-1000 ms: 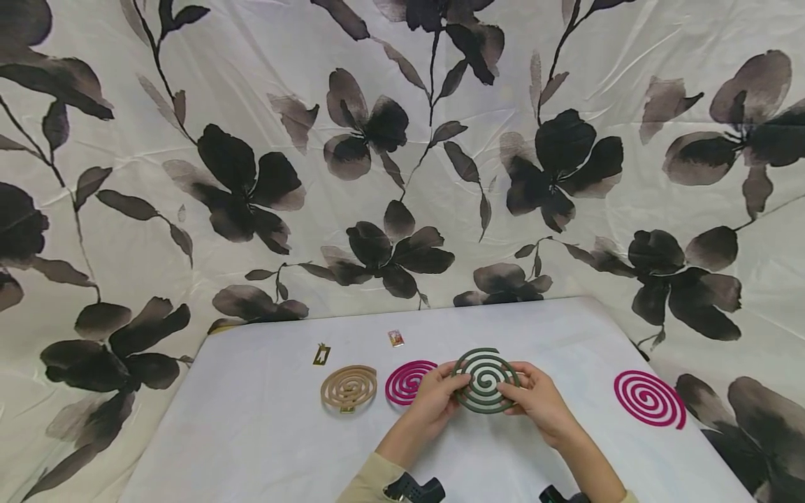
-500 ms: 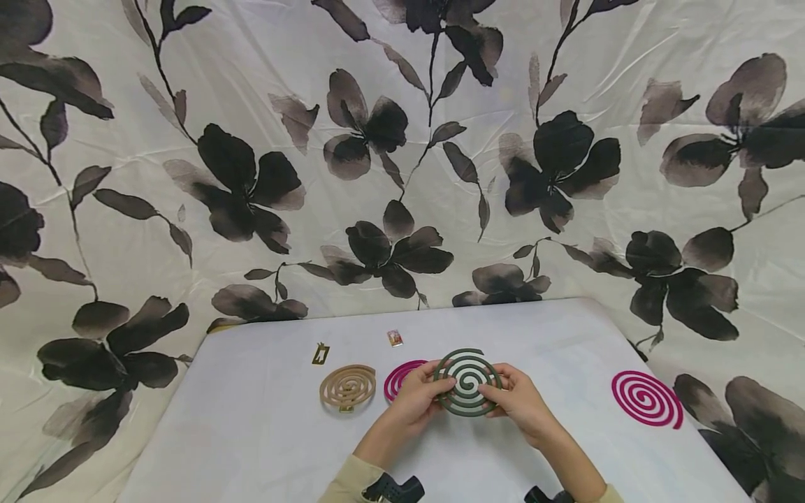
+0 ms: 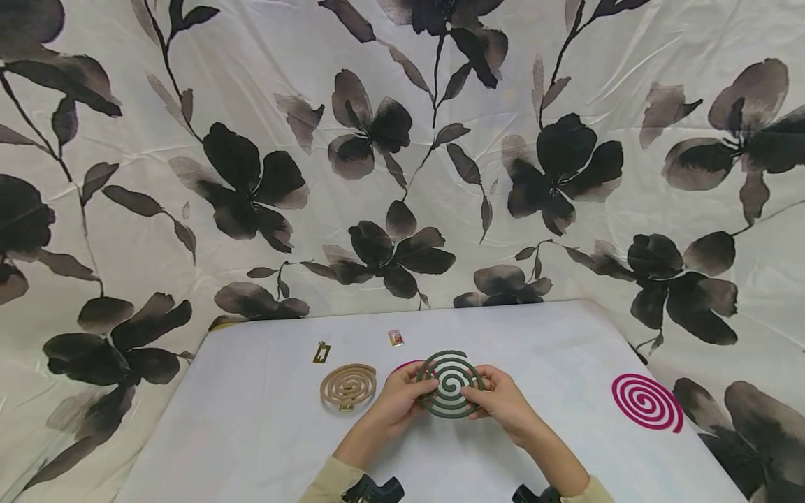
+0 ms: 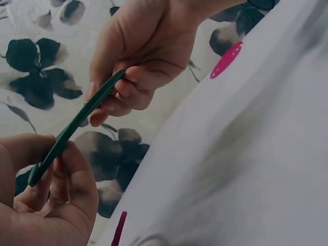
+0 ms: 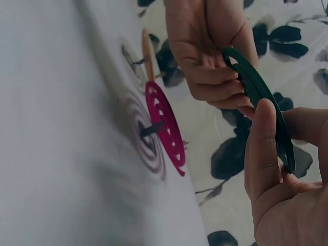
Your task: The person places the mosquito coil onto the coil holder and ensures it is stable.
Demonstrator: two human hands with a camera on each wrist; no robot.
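A dark green mosquito coil (image 3: 450,411) is held up over the table by both hands, its flat face toward the head camera. My left hand (image 3: 393,399) pinches its left edge between thumb and fingers. At the opposite edge, my right hand (image 3: 503,409) pinches it the same way. In the left wrist view the green coil (image 4: 77,123) appears edge-on and tilted between the two hands. Behind the left hand a pink coil (image 5: 165,128) stands raised off the table on a small stand; the head view shows only its top edge. Left of it, a tan coil (image 3: 348,385) also sits raised on a stand.
Another pink coil (image 3: 646,403) lies near the right edge of the white table (image 3: 239,433). Toward the back are a flat gold metal stand (image 3: 321,352) and a small printed packet (image 3: 395,338). A floral cloth (image 3: 402,175) hangs behind the table.
Both hands have moved left with the green coil, which now overlaps the raised pink coil in the head view. Their grip on it looks the same.
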